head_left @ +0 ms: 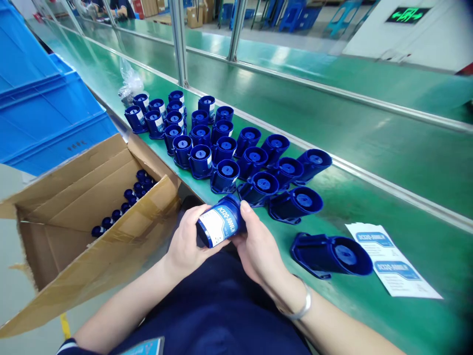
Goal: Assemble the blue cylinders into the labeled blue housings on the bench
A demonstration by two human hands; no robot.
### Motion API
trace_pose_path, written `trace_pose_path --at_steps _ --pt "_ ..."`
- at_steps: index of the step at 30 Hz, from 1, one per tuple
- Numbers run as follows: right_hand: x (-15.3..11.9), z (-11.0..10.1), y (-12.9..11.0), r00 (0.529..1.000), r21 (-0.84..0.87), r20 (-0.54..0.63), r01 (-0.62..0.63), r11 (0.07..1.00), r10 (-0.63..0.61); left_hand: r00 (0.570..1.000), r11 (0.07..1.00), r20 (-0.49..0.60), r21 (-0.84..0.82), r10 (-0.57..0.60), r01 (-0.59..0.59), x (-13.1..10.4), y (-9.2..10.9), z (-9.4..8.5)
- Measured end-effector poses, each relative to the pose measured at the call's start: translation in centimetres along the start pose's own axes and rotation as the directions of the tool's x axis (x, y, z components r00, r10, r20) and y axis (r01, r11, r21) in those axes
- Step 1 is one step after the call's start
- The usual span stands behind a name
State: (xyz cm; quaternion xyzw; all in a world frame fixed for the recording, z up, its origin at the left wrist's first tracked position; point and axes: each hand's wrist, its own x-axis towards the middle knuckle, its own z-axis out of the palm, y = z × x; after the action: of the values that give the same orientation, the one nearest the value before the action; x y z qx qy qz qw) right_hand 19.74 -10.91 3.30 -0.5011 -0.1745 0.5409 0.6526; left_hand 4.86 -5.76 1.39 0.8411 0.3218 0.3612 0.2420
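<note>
While both my hands grip one dark blue plastic horn-shaped part with a white label [221, 224] at lower centre, the batch sits half sorted.

My left hand [186, 241] wraps its labelled body and my right hand [258, 246] closes round the far end, thumb on top, above my lap at the edge of the green desk [369, 162]. By my judgement much is done: a crowd of blue horn parts [207, 143] stands upright at centre, several labelled. Still left are the tipped, unlabelled-looking ones, like the blue horn on its side [332, 254] at lower right beside the white sticker sheet [391, 261], and more in the open cardboard box [74, 231] at left. Blue plastic crates [40, 108] fill the upper left; nothing blocks my hands.
</note>
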Motion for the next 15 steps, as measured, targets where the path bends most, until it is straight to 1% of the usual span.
trace_pose_path --at_steps 2,5,9,11,12,13,14,15 --pt "-0.1 0.0 -0.6 1.0 -0.021 -0.007 0.014 1.0 -0.014 0.999 0.998 -0.032 -0.05 -0.041 0.039 -0.4 -0.1 0.2" --pt "-0.1 -0.2 -0.8 1.0 -0.03 -0.014 0.007 1.0 -0.007 0.995 0.99 -0.009 -0.097 -0.099 0.098 -0.7 -0.1 0.5" --pt "0.1 -0.6 -0.1 1.0 -0.032 -0.012 -0.004 0.999 0.004 0.994 0.987 0.01 -0.117 -0.106 0.106 -0.6 -0.2 0.7" --pt "0.0 -1.1 -0.1 1.0 -0.079 0.01 -0.002 0.997 0.003 0.995 0.989 0.001 -0.106 -0.1 0.1 -0.5 -0.1 0.4" --pt "-0.1 -1.4 -0.2 0.999 -0.141 0.027 0.025 0.99 -0.022 0.995 0.991 -0.007 -0.096 -0.098 0.097 -0.3 0.1 0.1" --pt "-0.4 -1.7 -0.4 0.996 -0.228 0.047 0.085 0.97 -0.076 0.995 0.993 -0.02 -0.079 -0.094 0.092 -0.1 0.3 -0.2" --pt "-0.7 -2.2 -0.8 0.984 -0.33 0.072 0.179 0.927 -0.164 0.996 0.995 -0.031 -0.054 -0.081 0.079 0.1 0.5 -0.7" --pt "-1.1 -2.7 -1.3 0.955 -0.43 0.104 0.295 0.853 -0.278 0.998 0.998 -0.034 -0.023 -0.059 0.058 0.5 0.8 -1.1"
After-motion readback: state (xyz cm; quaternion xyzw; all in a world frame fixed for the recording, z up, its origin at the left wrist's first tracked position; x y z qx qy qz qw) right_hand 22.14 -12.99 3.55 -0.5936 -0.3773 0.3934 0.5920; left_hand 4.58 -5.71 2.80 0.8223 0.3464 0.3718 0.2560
